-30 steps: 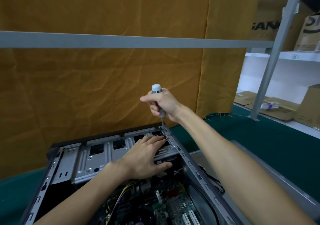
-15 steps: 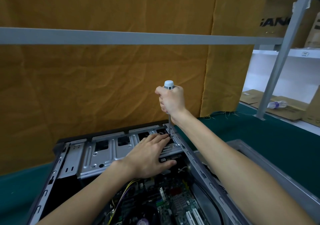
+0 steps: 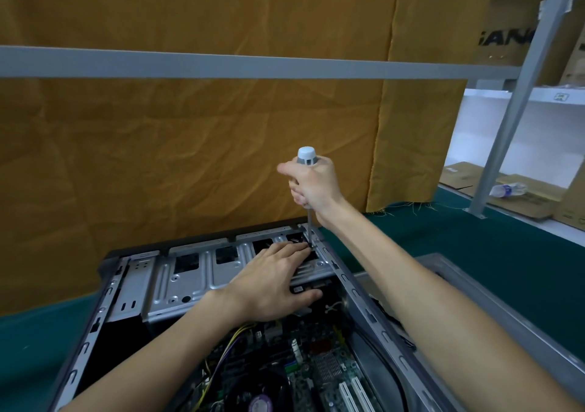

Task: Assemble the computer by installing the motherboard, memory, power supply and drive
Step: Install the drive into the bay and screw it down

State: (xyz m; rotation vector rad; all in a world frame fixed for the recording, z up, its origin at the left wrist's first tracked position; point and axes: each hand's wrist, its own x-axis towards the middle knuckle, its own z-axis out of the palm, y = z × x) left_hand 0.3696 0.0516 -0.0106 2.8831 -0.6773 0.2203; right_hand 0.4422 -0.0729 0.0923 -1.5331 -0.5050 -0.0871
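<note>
Green-topped bench [image 3: 474, 253] with open computer case [image 3: 133, 285] and grey side panel [image 3: 493, 304] on it.

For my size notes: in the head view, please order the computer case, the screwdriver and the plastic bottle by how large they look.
1. computer case
2. screwdriver
3. plastic bottle, though it lies farther away

The screwdriver [image 3: 306, 171] handle is mostly hidden by the right hand [image 3: 313, 186], its tip is too small to tell, and the motherboard [image 3: 304, 370] is cut off below.
</note>
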